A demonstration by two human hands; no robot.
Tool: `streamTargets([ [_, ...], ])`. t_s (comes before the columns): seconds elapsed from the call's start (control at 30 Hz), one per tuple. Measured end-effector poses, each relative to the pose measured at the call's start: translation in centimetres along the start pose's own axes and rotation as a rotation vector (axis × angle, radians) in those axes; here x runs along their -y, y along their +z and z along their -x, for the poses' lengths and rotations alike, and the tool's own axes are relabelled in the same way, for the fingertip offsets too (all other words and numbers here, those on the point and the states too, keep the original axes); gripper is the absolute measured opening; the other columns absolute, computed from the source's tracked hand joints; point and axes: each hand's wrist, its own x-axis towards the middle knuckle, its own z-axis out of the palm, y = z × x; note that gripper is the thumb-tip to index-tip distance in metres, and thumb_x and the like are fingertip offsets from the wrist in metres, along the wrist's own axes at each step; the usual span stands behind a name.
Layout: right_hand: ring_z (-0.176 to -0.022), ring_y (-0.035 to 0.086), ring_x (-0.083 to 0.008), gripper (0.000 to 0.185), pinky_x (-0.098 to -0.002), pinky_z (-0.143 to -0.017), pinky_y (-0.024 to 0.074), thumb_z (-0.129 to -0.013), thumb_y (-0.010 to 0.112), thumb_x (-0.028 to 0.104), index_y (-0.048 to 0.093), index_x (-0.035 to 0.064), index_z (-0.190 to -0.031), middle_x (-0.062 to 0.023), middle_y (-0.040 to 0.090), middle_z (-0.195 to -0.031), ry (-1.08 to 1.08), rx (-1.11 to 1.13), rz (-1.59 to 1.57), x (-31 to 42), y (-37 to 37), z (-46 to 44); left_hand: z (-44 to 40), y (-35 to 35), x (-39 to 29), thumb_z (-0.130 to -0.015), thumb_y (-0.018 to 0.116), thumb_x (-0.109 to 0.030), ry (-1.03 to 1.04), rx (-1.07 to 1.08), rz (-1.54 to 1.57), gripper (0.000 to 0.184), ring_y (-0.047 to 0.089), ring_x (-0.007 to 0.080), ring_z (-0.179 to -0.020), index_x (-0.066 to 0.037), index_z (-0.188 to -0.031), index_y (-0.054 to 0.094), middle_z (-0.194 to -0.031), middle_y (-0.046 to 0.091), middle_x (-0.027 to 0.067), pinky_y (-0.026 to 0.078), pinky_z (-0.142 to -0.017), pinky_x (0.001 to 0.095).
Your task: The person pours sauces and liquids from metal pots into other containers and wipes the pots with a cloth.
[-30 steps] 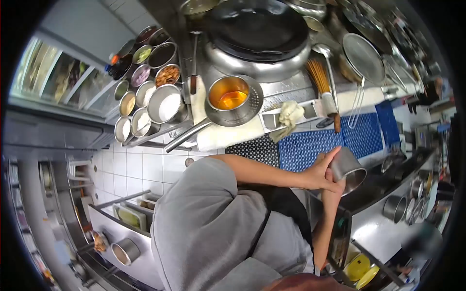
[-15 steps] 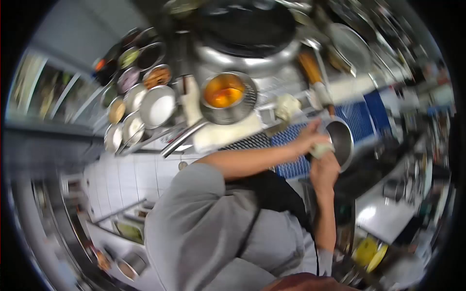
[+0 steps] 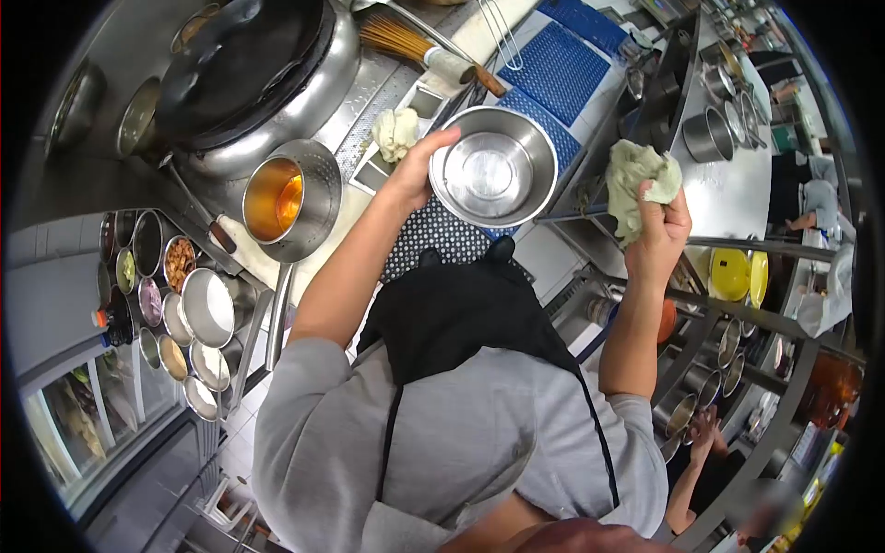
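My left hand (image 3: 417, 175) grips the rim of an empty round metal pot (image 3: 493, 168), thumb over its edge, with the pot's inside facing up. On the right, my right hand (image 3: 659, 230) is closed on a crumpled pale green cloth (image 3: 638, 186), held apart from the pot. Left of my left hand, a second pale cloth (image 3: 395, 134) lies on the stove edge. A metal container of orange liquid (image 3: 274, 199) rests in a perforated ladle (image 3: 318, 189), whose long handle points toward me.
A black wok (image 3: 241, 69) sits on the stove. A bamboo brush (image 3: 396, 39) lies beyond the cloth. Ingredient bowls (image 3: 207, 306) cluster at left. Pots (image 3: 708, 135) stand on a steel counter at right. Another person's hand (image 3: 705, 433) shows at lower right.
The view has turned right. My hands have moved apart: the left one now holds the pot upright, and the right one holds the cloth away from it.
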Motion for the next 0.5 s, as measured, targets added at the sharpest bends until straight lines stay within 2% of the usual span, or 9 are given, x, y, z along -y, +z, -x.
streamTargets([
  [0.13, -0.089, 0.063, -0.0096, 0.025, -0.0249, -0.080, 0.0507, -0.090, 0.063, 0.003, 0.066, -0.0023, -0.114, -0.0053, 0.070, -0.103, 0.119, 0.121, 0.012, 0.1, 2.7, 1.6, 0.4, 1.8, 0.4, -0.092, 0.061, -0.040, 0.099, 0.078, -0.008, 0.055, 0.065, 0.0210, -0.107, 0.001, -0.129, 0.055, -0.120, 0.065, 0.0125, 0.052, -0.093, 0.0343],
  [0.17, -0.089, 0.063, -0.0101, 0.025, -0.0257, -0.079, 0.0508, -0.090, 0.062, 0.003, 0.066, -0.0024, -0.114, -0.0050, 0.069, -0.102, 0.188, 0.158, 0.028, 0.1, 3.8, 1.8, 0.1, 1.4, 0.9, -0.092, 0.060, -0.038, 0.109, 0.087, -0.047, 0.059, 0.059, 0.0216, -0.117, 0.002, -0.135, 0.051, -0.128, 0.060, 0.0135, 0.046, -0.101, 0.0341],
  [0.2, -0.088, 0.063, -0.0106, 0.025, -0.0265, -0.077, 0.0509, -0.090, 0.062, 0.003, 0.066, -0.0026, -0.114, -0.0046, 0.069, -0.101, 0.257, 0.195, 0.044, 0.2, 5.2, 1.9, 0.0, 1.7, 1.1, -0.091, 0.061, -0.037, 0.177, 0.099, -0.109, 0.061, 0.057, 0.0218, -0.120, 0.002, -0.136, 0.050, -0.131, 0.058, 0.0138, 0.044, -0.103, 0.0340],
  [0.27, -0.082, 0.064, -0.0130, 0.025, -0.0300, -0.072, 0.0505, -0.088, 0.063, 0.007, 0.065, -0.0040, -0.110, -0.0082, 0.069, -0.093, 0.202, 0.284, 0.249, -1.7, 6.9, 1.7, 0.1, 3.0, 1.7, -0.090, 0.061, -0.035, 0.321, 0.127, -0.228, 0.064, 0.052, 0.0222, -0.126, 0.002, -0.140, 0.048, -0.136, 0.055, 0.0143, 0.038, -0.108, 0.0338],
  [0.3, -0.081, 0.065, -0.0196, 0.024, -0.0336, -0.072, 0.0504, -0.087, 0.063, 0.009, 0.064, -0.0042, -0.106, -0.0135, 0.068, -0.091, 0.179, 0.318, 0.396, -3.0, 7.5, 1.1, 0.6, 4.0, 1.7, -0.087, 0.062, -0.033, 0.345, 0.141, -0.275, 0.066, 0.045, 0.0223, -0.131, 0.001, -0.142, 0.046, -0.141, 0.050, 0.0145, 0.031, -0.112, 0.0337],
  [0.4, -0.082, 0.065, -0.0409, 0.020, -0.0443, -0.075, 0.0499, -0.085, 0.061, 0.013, 0.062, -0.0039, -0.097, -0.0278, 0.064, -0.089, 0.099, 0.342, 0.714, -7.5, 9.4, 0.6, 0.6, 5.2, 2.3, -0.080, 0.063, -0.028, 0.500, 0.149, -0.547, 0.063, 0.047, 0.0228, -0.130, 0.000, -0.136, 0.055, -0.136, 0.055, 0.0162, 0.033, -0.110, 0.0339],
  [0.43, -0.087, 0.062, -0.0474, 0.018, -0.0494, -0.079, 0.0487, -0.085, 0.059, 0.011, 0.062, -0.0037, -0.094, -0.0296, 0.064, -0.091, -0.094, 0.445, 0.665, -8.4, 9.9, 0.9, 0.6, 5.2, 2.1, -0.077, 0.061, -0.030, 0.559, 0.107, -0.719, 0.070, 0.050, 0.0246, -0.127, 0.003, -0.138, 0.051, -0.139, 0.052, 0.0166, 0.035, -0.109, 0.0337],
  [0.47, -0.087, 0.064, -0.0458, 0.018, -0.0502, -0.080, 0.0487, -0.085, 0.059, 0.011, 0.063, -0.0042, -0.095, -0.0283, 0.065, -0.090, 0.032, 0.644, 0.603, -8.8, 9.9, 1.6, 0.3, 4.5, 1.8, -0.077, 0.062, -0.028, 0.548, 0.123, -0.683, 0.067, 0.052, 0.0247, -0.124, 0.002, -0.136, 0.053, -0.136, 0.055, 0.0168, 0.036, -0.108, 0.0334],
  [0.5, -0.088, 0.064, -0.0453, 0.020, -0.0500, -0.081, 0.0488, -0.086, 0.058, 0.013, 0.063, -0.0042, -0.093, -0.0281, 0.066, -0.091, 0.009, 0.816, 0.720, -8.5, 9.7, 1.8, -0.1, 3.9, 1.0, -0.076, 0.063, -0.026, 0.539, 0.138, -0.649, 0.064, 0.054, 0.0247, -0.121, 0.001, -0.134, 0.056, -0.133, 0.057, 0.0170, 0.037, -0.107, 0.0331],
])
